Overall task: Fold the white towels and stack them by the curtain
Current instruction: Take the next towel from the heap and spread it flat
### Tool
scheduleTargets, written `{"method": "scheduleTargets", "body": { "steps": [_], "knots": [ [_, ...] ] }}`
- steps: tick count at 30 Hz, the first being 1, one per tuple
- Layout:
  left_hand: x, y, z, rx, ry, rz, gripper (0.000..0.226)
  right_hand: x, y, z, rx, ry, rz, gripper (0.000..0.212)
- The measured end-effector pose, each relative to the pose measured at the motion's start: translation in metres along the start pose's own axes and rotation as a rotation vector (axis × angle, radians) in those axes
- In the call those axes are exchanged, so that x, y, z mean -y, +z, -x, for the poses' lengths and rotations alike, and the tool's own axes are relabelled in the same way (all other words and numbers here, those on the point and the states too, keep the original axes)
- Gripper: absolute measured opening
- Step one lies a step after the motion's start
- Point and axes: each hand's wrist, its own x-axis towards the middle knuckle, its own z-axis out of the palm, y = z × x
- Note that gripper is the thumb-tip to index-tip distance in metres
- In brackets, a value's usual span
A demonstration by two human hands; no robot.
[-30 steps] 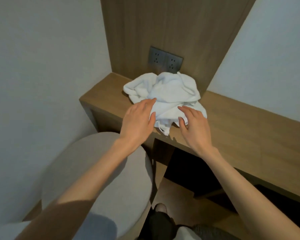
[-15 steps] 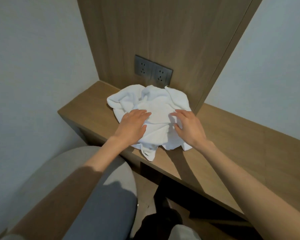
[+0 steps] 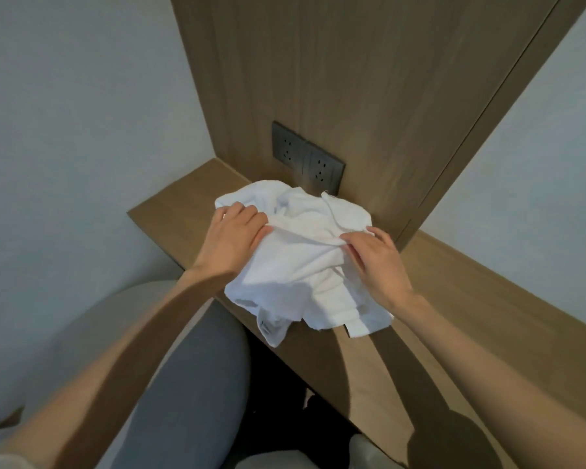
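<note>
Pickup stage: left hand (image 3: 232,236) and right hand (image 3: 376,262) each pinch a fold of the crumpled white towel (image 3: 298,269) on the table (image 3: 471,306). Spreading it flat likely comes next.

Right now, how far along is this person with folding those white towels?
Nothing looks done: the white towels lie in one crumpled heap on the wooden ledge, with no neat fold showing. In hand: the person's left grip and right grip each hold a ridge of cloth atop the heap. Left: every fold and the stacking; no curtain or stack is in view.
</note>
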Motion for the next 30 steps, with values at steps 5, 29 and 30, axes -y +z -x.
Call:
{"method": "scheduleTargets", "body": {
  "steps": [5,29,30],
  "knots": [
    [-0.023,-0.041,-0.016,-0.217,0.02,0.402,0.022,0.016,-0.036,-0.011,-0.166,0.13,-0.255,0.011],
    [-0.316,-0.138,-0.124,0.022,0.648,0.924,0.041,-0.042,-0.351,0.165,-1.082,0.669,0.162,0.031],
    [-0.331,-0.129,-0.127,0.054,0.672,0.913,0.045,-0.052,-0.36,0.175,-1.094,0.677,0.154,0.031]
  ]
}}
